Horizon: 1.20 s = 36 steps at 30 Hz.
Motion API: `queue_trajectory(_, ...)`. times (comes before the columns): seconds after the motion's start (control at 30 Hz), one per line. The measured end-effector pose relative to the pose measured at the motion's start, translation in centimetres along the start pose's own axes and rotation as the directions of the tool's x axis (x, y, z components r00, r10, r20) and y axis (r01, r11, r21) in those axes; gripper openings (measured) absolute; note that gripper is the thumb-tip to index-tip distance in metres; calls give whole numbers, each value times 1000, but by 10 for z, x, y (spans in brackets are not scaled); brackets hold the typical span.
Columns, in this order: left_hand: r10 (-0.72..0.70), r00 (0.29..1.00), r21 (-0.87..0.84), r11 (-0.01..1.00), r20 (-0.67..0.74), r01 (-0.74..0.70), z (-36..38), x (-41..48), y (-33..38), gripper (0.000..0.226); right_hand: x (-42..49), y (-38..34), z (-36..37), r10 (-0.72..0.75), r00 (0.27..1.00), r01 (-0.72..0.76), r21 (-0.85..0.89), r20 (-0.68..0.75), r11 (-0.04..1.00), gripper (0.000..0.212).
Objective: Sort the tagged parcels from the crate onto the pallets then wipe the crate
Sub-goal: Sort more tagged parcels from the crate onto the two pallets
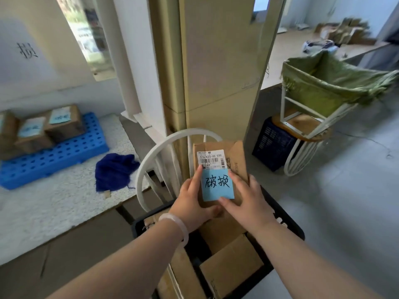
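From the head camera, a person lifts a brown cardboard parcel (216, 147) above a black plastic crate (296, 231) at the near edge of the room. Both hands have firm hold of it. The left hand (192, 200), a pale bangle at its wrist, curls round the parcel's left edge. The right hand (247, 201) wraps the right edge, its thumb lying under a blue paper tag with handwritten characters (217, 187). A white barcode label (211, 159) sits just above the tag.

On the far left, three tagged brown boxes (62, 124) are already stacked on a blue perforated plastic pallet (64, 157), which rests on a speckled white ledge (54, 203). No other pallet is in view. A crumpled dark-blue cloth (114, 171) lies on the ledge, between the pallet and a white hooped chair back (151, 156).

Below the wrists, several more plain cardboard boxes (231, 263) lie in the crate. By this look the sorting is partway through: one parcel is in hand and being read, others wait, and the crate cannot be wiped until it is emptied. The cloth appears untouched.

On the far right, a green-lined white wire basket (332, 87) stands well clear of the work.
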<state>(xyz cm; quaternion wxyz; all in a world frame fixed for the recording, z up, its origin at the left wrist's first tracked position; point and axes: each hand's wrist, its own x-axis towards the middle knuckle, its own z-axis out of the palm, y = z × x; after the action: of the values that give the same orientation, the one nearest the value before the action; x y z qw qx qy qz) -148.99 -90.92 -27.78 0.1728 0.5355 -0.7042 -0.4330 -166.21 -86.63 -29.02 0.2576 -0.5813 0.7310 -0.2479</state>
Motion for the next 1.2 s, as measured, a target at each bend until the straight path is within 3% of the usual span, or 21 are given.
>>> queue_trajectory(0.37,25,993,15,1000,-117,-23,-143,-89,-88,115,-42,-149,99,-130,991,130,-1,-10,991,76)
queue_trajectory(0.7,-48,962,-39,998,-268,39,-268,-158,-176,111,-51,-282,193,-270,959,269,19,85,963,73)
queue_trajectory(1.0,-121,910,-134,988,-395,73,-331,-190,-226,110,-36,-356,251,-393,899,397,22,194,918,75)
queue_trajectory(1.2,-171,898,-177,978,-404,107,-356,-172,-254,112,-5,-374,279,-395,885,397,45,246,917,75)
